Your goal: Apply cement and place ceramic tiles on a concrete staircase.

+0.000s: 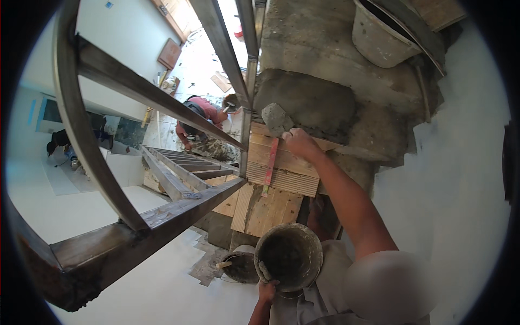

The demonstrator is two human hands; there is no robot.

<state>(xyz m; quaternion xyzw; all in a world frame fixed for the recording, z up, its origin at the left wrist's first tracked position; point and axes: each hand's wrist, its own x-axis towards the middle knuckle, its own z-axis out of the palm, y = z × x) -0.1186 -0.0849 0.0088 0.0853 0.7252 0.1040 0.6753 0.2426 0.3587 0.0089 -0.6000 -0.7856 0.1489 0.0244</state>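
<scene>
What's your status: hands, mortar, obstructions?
Right hand holds trowel by mortar. Left hand grips bucket rim. Level lies on tread, possibly in the way.

We count at least three buckets (pixel 316 250), one red spirit level (pixel 271 164), one mortar-laden trowel (pixel 276 118) and one pink-shirted co-worker (pixel 206 109).

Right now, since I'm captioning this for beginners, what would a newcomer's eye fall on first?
First, probably, the bare metal railing sweeping across the picture's left half. Near the centre, the right fingers hold a mortar-caked trowel, with a red strip on wood-patterned tiles below.
</scene>
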